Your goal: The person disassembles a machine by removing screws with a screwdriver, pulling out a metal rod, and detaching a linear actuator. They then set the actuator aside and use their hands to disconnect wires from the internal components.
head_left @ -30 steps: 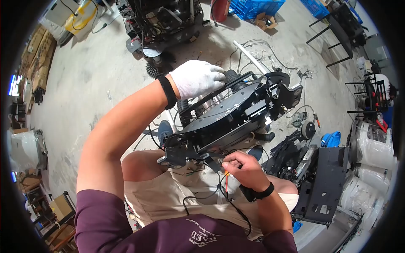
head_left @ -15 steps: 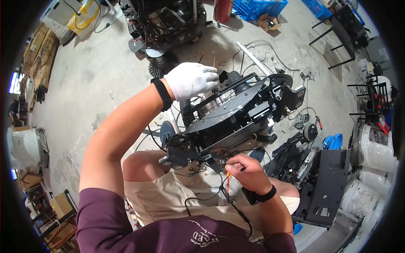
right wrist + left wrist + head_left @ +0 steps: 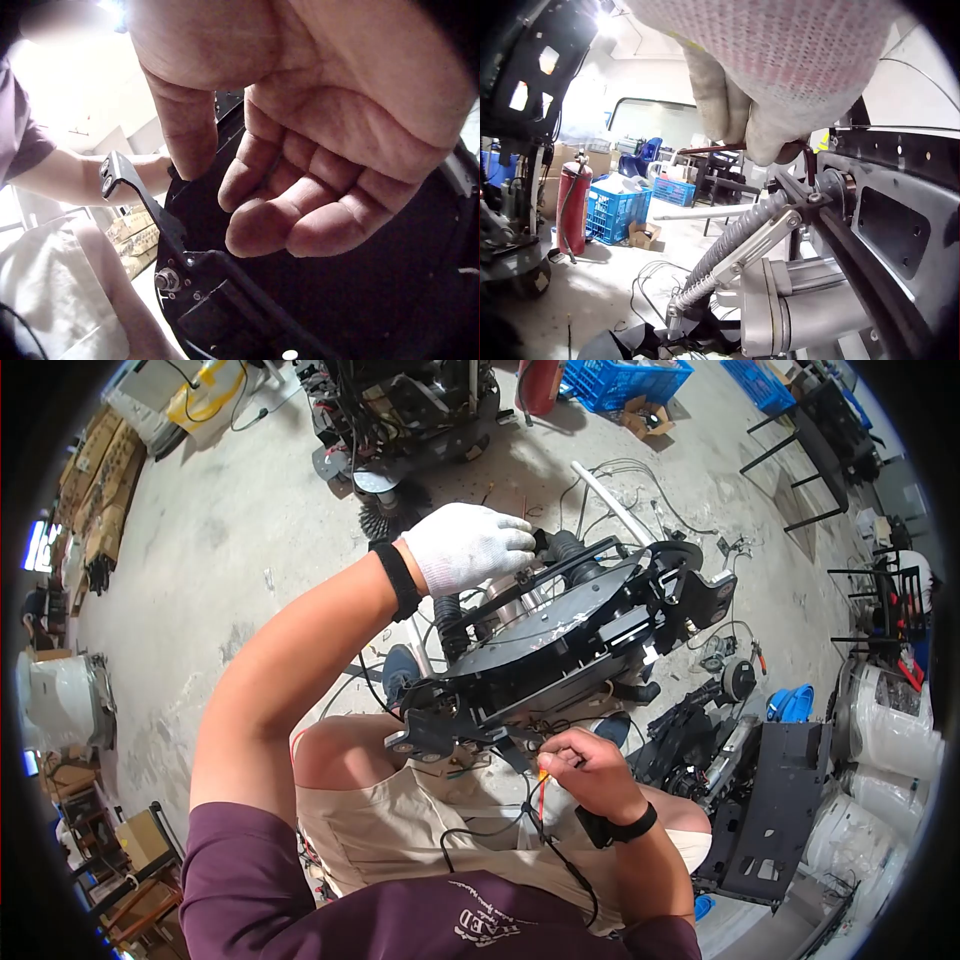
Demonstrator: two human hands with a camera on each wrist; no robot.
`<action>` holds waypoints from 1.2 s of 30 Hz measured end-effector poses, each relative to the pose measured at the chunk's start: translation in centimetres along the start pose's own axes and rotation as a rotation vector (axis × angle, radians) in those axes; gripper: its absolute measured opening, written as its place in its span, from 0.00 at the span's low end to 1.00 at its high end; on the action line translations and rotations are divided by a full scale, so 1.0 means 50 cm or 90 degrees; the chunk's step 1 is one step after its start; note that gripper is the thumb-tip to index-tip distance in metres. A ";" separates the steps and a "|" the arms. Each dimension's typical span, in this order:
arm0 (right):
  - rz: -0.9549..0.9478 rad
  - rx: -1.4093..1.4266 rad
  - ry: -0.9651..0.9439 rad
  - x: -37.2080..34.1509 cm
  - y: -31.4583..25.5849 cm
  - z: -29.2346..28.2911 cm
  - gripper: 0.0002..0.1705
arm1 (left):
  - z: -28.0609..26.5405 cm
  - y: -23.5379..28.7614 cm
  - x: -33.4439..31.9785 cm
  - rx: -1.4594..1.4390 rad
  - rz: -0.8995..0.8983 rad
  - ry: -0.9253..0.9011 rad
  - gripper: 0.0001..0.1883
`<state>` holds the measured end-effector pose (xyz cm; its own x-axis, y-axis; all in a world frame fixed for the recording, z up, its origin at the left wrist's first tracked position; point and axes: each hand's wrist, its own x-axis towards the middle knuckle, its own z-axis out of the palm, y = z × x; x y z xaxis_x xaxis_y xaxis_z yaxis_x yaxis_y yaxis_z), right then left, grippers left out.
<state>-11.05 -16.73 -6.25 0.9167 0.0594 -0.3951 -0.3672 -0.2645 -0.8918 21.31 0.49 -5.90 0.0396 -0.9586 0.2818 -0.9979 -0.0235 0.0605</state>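
Note:
A white-gloved left hand [image 3: 465, 550] pinches a reddish-brown L-shaped key [image 3: 714, 148] between thumb and fingers. The key's short end points down onto a bolt [image 3: 814, 198] at the top of a black bar, beside a ribbed hose [image 3: 739, 232] and a spring rod. This bar belongs to a black round-plated assembly [image 3: 545, 635] above the person's lap. Bare and loosely curled, the right hand [image 3: 592, 770] is at the assembly's lower edge; in the right wrist view its fingers [image 3: 262, 225] hold nothing visible, near a black bent bracket [image 3: 142, 199].
Black machine parts [image 3: 765, 800] and a blue coil [image 3: 790, 703] lie at the right. Cables and a white pipe [image 3: 610, 502] are on the floor beyond the assembly. A larger machine [image 3: 400, 420], a red extinguisher [image 3: 537, 388] and a blue crate [image 3: 625, 385] stand farther back.
In the head view, the assembly and surroundings have shifted slightly right. The gloved hand drew back left from the bar's end, then moved right again. The right hand has kept its curled pose.

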 end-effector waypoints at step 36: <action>-0.016 0.022 0.020 0.010 0.019 0.009 0.08 | 0.005 0.013 0.043 -0.087 0.041 0.037 0.20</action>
<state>-10.99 -16.51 -7.41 0.9301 0.0349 -0.3656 -0.3485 -0.2304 -0.9085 20.75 -1.63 -5.50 -0.0166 -0.9390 0.3435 -0.9822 0.0796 0.1700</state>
